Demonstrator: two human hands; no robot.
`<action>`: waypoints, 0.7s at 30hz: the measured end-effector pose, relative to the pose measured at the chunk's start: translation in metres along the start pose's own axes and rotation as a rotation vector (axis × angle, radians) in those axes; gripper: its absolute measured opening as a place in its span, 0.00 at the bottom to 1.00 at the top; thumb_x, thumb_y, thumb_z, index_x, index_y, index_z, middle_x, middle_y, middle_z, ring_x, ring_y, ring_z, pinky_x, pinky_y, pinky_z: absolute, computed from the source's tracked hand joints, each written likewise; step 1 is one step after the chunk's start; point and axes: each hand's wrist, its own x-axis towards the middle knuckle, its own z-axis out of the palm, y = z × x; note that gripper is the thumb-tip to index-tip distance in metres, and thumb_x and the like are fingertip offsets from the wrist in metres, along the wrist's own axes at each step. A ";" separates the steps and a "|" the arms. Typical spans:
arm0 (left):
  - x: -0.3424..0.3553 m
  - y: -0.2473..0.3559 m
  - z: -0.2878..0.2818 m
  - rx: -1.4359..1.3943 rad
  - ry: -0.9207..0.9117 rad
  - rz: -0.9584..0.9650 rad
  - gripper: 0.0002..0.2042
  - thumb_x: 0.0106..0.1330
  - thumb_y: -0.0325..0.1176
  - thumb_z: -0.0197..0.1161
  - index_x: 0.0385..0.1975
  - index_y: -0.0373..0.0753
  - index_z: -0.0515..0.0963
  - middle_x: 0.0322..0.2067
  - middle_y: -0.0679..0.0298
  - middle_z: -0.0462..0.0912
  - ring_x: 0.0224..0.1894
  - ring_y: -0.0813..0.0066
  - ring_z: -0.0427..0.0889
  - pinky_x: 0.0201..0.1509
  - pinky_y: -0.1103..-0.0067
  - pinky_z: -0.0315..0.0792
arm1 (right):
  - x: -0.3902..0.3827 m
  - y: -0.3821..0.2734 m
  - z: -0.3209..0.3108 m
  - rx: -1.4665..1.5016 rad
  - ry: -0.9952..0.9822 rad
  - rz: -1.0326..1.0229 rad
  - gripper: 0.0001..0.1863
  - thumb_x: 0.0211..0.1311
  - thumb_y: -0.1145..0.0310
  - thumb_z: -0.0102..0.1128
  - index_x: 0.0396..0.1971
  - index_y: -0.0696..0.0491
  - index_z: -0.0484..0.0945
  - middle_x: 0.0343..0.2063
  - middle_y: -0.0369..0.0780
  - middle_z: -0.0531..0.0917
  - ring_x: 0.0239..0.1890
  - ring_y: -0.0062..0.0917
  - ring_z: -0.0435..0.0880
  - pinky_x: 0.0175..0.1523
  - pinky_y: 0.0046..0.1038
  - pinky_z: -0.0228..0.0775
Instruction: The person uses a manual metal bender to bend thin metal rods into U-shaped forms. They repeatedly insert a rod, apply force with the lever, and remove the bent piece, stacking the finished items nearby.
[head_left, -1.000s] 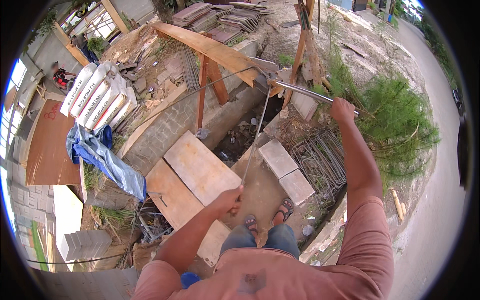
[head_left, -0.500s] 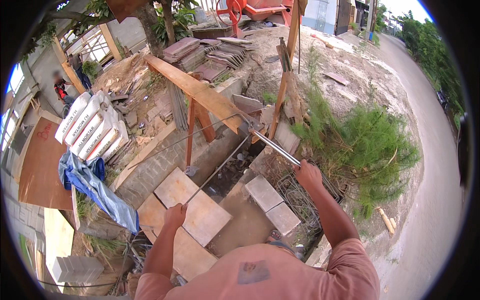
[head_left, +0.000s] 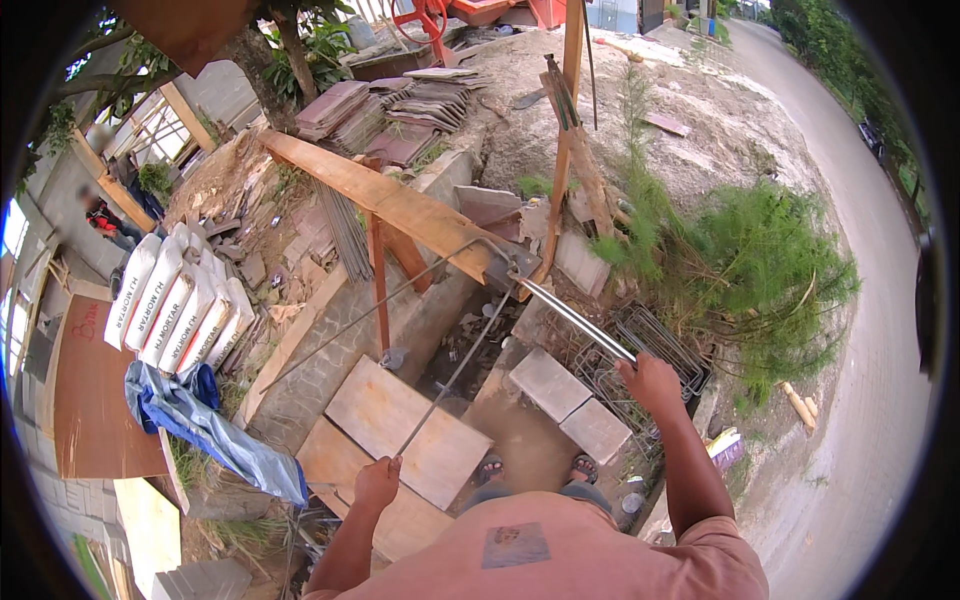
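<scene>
My left hand is closed on a thin steel rod that runs up to a small metal fixture at the end of a wooden plank on posts. Another length of bent rod extends from there toward the lower left. My right hand grips the near end of a shiny steel pipe, whose far end meets the fixture. Below, pale boards lie beside two grey blocks; my sandalled feet show just above my shirt.
White sacks, a blue tarp and two other people are at left. Stacked tiles and a red machine stand behind. Bent steel pieces and a bush lie right, beside a paved road.
My right hand and the pipe have swung down toward me. My left hand, still on the rod, has moved left and lower. The view has also shifted, showing more of the background.
</scene>
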 end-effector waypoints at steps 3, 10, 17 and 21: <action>0.014 -0.020 0.004 -0.030 -0.046 0.073 0.25 0.71 0.53 0.45 0.24 0.37 0.74 0.21 0.45 0.78 0.28 0.40 0.78 0.33 0.53 0.71 | -0.008 -0.011 0.008 -0.037 0.098 0.057 0.26 0.61 0.46 0.56 0.26 0.59 0.78 0.27 0.54 0.82 0.35 0.50 0.81 0.42 0.47 0.71; 0.102 -0.064 -0.028 0.076 -0.096 0.225 0.25 0.71 0.54 0.44 0.27 0.37 0.76 0.25 0.44 0.80 0.34 0.39 0.79 0.38 0.53 0.72 | -0.056 -0.052 0.035 -0.031 0.299 0.177 0.25 0.60 0.47 0.57 0.24 0.59 0.77 0.25 0.52 0.82 0.32 0.50 0.81 0.40 0.45 0.71; 0.178 -0.130 -0.060 0.170 -0.091 0.290 0.25 0.71 0.55 0.42 0.30 0.39 0.78 0.29 0.45 0.82 0.36 0.44 0.81 0.40 0.54 0.73 | -0.076 -0.141 0.069 -0.024 0.254 0.266 0.24 0.61 0.49 0.57 0.29 0.61 0.77 0.28 0.55 0.82 0.37 0.52 0.81 0.44 0.47 0.71; 0.223 -0.098 -0.080 0.203 -0.156 0.401 0.27 0.71 0.56 0.40 0.34 0.41 0.80 0.36 0.51 0.83 0.43 0.49 0.81 0.47 0.58 0.73 | -0.088 -0.095 0.098 -0.109 0.393 0.254 0.20 0.65 0.54 0.54 0.29 0.60 0.77 0.26 0.53 0.81 0.32 0.51 0.80 0.38 0.50 0.69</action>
